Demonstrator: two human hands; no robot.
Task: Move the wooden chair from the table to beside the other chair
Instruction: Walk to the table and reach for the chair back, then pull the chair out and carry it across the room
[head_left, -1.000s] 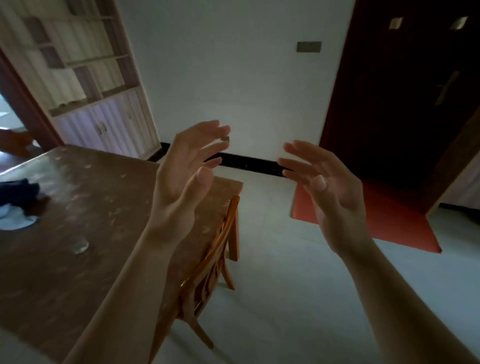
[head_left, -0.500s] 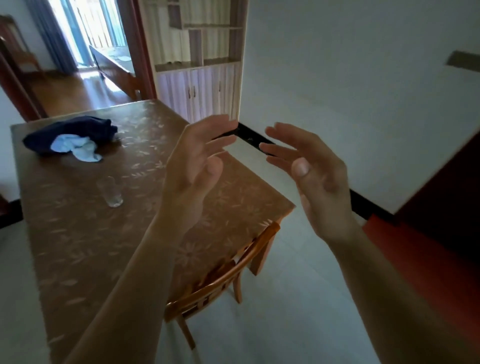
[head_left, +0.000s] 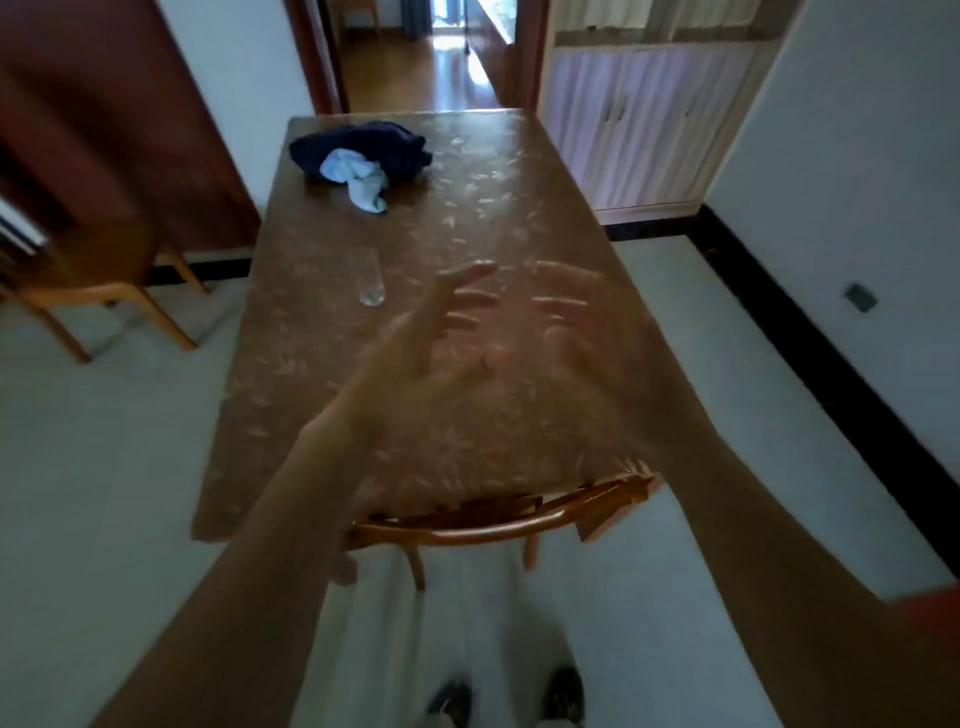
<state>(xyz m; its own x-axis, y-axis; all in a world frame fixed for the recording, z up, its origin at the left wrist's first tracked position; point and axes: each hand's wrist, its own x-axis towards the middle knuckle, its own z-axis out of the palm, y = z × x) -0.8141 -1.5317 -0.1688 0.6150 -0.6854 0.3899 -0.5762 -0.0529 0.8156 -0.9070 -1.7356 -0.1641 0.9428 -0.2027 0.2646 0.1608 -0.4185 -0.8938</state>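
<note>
A wooden chair (head_left: 488, 525) is pushed in at the near end of the brown table (head_left: 322, 415); only its curved backrest and two legs show. A second wooden chair (head_left: 98, 291) stands at the left by the wall. My left hand (head_left: 431, 338) and my right hand (head_left: 571, 332) are raised over the table, blurred, palms facing each other, fingers spread, holding nothing. Both hang above and beyond the near chair's backrest and do not touch it.
On the table stand a small glass (head_left: 371, 286) and, at the far end, a dark blue cloth (head_left: 374, 148) with a pale cloth on it. A doorway (head_left: 431, 57) opens behind the table, a cabinet (head_left: 644, 124) to its right. My feet (head_left: 509, 696) are on pale floor.
My view has swung left until I face the table's short end with the chair straight ahead. Both hands stay raised and spread, holding nothing; the second chair has come into view at the left.
</note>
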